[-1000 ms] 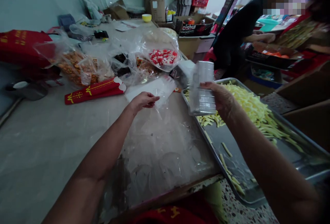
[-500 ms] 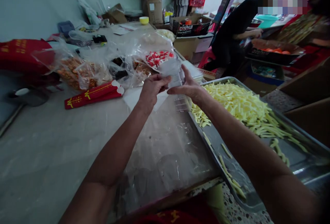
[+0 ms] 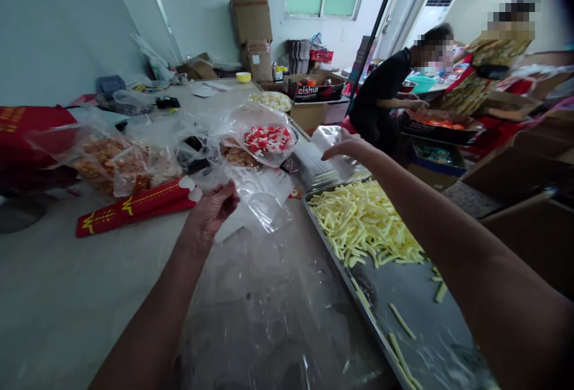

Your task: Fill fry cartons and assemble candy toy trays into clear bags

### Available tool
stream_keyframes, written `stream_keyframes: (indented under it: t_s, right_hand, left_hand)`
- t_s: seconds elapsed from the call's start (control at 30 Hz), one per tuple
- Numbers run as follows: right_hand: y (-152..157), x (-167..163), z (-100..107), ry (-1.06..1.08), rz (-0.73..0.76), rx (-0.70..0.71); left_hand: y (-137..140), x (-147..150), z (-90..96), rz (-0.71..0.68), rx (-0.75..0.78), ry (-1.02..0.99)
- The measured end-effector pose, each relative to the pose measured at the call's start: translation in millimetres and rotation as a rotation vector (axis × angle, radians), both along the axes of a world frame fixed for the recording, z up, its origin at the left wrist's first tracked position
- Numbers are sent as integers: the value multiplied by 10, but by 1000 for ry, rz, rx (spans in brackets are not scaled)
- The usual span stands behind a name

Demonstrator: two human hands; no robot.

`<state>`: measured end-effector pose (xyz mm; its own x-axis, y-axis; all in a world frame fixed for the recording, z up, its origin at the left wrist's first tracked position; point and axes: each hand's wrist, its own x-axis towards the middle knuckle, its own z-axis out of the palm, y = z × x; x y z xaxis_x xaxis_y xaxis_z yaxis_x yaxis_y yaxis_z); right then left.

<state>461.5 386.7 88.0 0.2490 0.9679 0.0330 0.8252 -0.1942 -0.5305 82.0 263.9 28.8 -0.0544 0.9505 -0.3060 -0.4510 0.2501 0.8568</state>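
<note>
My left hand (image 3: 215,207) is closed, its fingertips pinching the edge of a clear plastic bag (image 3: 266,201) that spreads to the right over the table. Farther right, my right hand (image 3: 352,146) reaches out above the far end of the metal tray. A crumpled piece of clear plastic (image 3: 329,136) sits between its thumb and fingers, which are partly hidden. Pale yellow strips, like cut fries (image 3: 363,216), are heaped in the metal tray (image 3: 345,285). A flattened red carton (image 3: 134,207) with yellow print lies left of my left hand.
Behind my hands stand a bag of red and white pieces (image 3: 268,140) and a bag of orange-brown snacks (image 3: 105,162). A stack of clear flat plastic (image 3: 314,165) lies by the tray. Cardboard boxes (image 3: 529,198) and a person in black (image 3: 381,91) are at right.
My hands have moved apart: the left toward the left and down, the right toward the right over the tray's far end. The view has tilted up, showing the window and more people.
</note>
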Motion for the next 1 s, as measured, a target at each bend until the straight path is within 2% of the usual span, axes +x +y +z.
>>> stream_keyframes:
  t_s: [0.07, 0.1, 0.17, 0.23, 0.33, 0.37, 0.4, 0.47, 0.5, 0.57, 0.63, 0.7, 0.77, 0.83, 0.9, 0.93, 0.97, 1.0]
  right_hand:
    - [280, -194, -91, -190, -59, -115]
    - [372, -293, -140, -218, -64, -152]
    - [464, -455, -208, -257, -49, -159]
    - [419, -561, -211, -313, -44, -88]
    - [39, -717, -150, -281, 80, 217]
    - [-169, -796, -144, -214, 181, 298]
    - [-404, -894, -158, -96, 300, 321]
    - [-895, -1130, -250, 171, 607, 94]
    - [-1119, -1255, -319, 275, 701, 27]
    - [-1466, -1473, -450, 401, 671, 56]
    - [-1654, -1587, -492, 605, 613, 83]
    - [-1702, -1540, -392, 787, 599, 90]
    - [-1624, -1309, -165, 809, 561, 131]
    - [-1423, -938, 121, 670, 437, 202]
    - [-1113, -539, 371, 319, 285, 288]
    - [-930, -372, 455, 99, 153, 374]
    - [-742, -244, 503, -87, 38, 410]
    - [-557, -161, 513, -228, -30, 385]
  left_hand:
    - [5, 162, -88, -42, -14, -12]
    - [14, 212, -124, -51, -21, -18]
    - [37, 246, -178, -62, -29, -25]
    - [55, 229, -206, -75, -19, -23]
    - [56, 234, -202, -76, 11, 23]
    - [49, 265, -189, -62, 16, 46]
    - [38, 313, -171, -49, 20, 70]
    - [2, 441, -122, -41, 40, 104]
    - [-22, 508, -93, -43, 57, 111]
    - [-76, 601, -27, -44, 94, 103]
    - [-125, 587, 48, -29, 116, 63]
    - [-151, 441, 133, -16, 133, -2]
    - [-143, 196, 216, 40, 161, -84]
    - [-104, -55, 269, 116, 191, -139]
    - [-55, -218, 270, 162, 190, -149]
    - [-34, -249, 249, 160, 177, -153]
    - [-19, -249, 219, 149, 157, -166]
    - [-12, -226, 181, 139, 128, -188]
